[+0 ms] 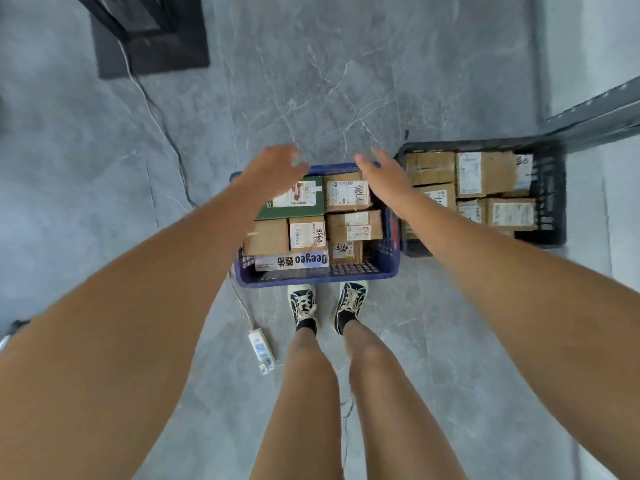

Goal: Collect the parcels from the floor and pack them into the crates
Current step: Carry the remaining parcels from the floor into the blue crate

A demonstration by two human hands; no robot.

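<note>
Parcels of brown cardboard with white printed labels (347, 192) are packed edge to edge in the blue slatted plastic crate (311, 277), together with a flat green box (294, 202) at its far left corner and a white carton with blue lettering (292, 261) along the near wall. More brown parcels fill the dark slatted plastic crate (550, 188) just beside it on the right. No loose parcel is seen on the grey marbled floor (311, 81), so the packing is judged nearly or wholly done, and the step in hand appears to be a reach toward the blue crate, to settle its load or grasp its rim. For that to be done well, both sides should be met evenly and the top layer kept level. The left hand (277, 164) hovers over the green box at the far left corner, its fingers spread and empty; the right hand (381, 171) hovers over the far right corner, fingers straight and apart, holding nothing. Contact with crate or parcels cannot be told through the blur. A white power strip (262, 351) lies on the floor near the shoes.
</note>
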